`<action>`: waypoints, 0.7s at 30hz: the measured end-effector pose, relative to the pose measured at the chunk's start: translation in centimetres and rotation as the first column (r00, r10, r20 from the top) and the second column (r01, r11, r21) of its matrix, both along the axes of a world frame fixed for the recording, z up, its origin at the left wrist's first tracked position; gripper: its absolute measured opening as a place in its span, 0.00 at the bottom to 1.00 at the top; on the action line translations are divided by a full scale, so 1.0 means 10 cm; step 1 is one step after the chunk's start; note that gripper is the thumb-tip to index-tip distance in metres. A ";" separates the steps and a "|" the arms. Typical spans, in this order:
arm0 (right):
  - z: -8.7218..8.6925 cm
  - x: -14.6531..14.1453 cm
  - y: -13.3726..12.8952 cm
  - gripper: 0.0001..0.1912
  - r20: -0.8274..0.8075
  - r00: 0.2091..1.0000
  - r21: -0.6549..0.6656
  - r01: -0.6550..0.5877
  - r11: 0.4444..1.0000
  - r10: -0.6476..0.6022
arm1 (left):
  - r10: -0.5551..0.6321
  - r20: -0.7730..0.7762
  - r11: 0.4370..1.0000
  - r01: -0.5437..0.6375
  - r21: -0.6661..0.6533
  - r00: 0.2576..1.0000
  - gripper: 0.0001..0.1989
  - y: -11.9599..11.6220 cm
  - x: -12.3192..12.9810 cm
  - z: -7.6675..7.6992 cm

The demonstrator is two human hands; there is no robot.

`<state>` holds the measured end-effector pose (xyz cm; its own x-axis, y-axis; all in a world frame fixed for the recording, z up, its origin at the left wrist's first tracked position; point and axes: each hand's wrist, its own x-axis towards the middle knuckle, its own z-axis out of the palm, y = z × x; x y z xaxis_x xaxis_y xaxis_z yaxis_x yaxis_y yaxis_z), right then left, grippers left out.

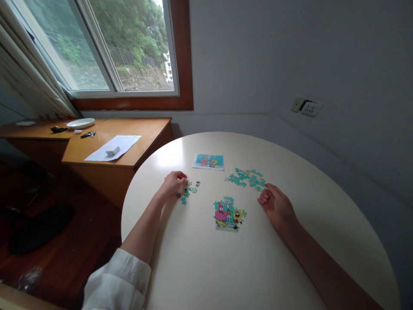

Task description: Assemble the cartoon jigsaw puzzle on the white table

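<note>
On the round table, a partly joined jigsaw puzzle [229, 215] shows a pink, a tall pale and a yellow cartoon figure. My left hand [175, 181] is closed beside a small group of loose puzzle pieces [184, 196] on the left; its fingertips are bent and what they hold, if anything, is hidden. A larger spread of teal puzzle pieces [247, 178] lies behind and to the right of the joined part. At its right edge is my right hand [274, 202], fingers curled and the forefinger tip by the outermost pieces. Whether a piece is in its grip is too small to see.
A printed reference picture [209, 162] lies towards the back of the white table [200, 267]. Left of it stands a wooden desk [148, 133] with a paper sheet [124, 142], a small white box [112, 150] and a white dish [80, 123]. A wall rises behind.
</note>
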<state>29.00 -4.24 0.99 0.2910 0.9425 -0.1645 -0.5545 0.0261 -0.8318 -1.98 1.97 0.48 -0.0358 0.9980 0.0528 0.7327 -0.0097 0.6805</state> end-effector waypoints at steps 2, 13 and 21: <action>0.00 0.00 0.00 0.10 0.005 1.000 -0.002 -0.002 1.000 0.002 | -0.079 0.021 0.997 0.079 0.016 0.997 0.11 -0.01 0.01 0.01; 0.01 0.00 0.00 0.11 0.007 1.000 -0.004 -0.002 1.000 0.002 | -0.325 -0.050 0.945 0.327 0.025 0.944 0.12 -0.08 0.10 0.04; -0.02 0.02 0.01 0.12 0.035 0.999 0.006 -0.008 1.000 0.008 | -0.369 0.012 0.929 0.368 0.046 0.930 0.05 -0.07 0.13 0.03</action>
<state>29.21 -4.19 0.78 0.2889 0.9458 -0.1487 -0.5250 0.0266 -0.8507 -0.72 1.28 0.80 0.3321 0.9381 0.0984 0.6582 -0.3052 0.6882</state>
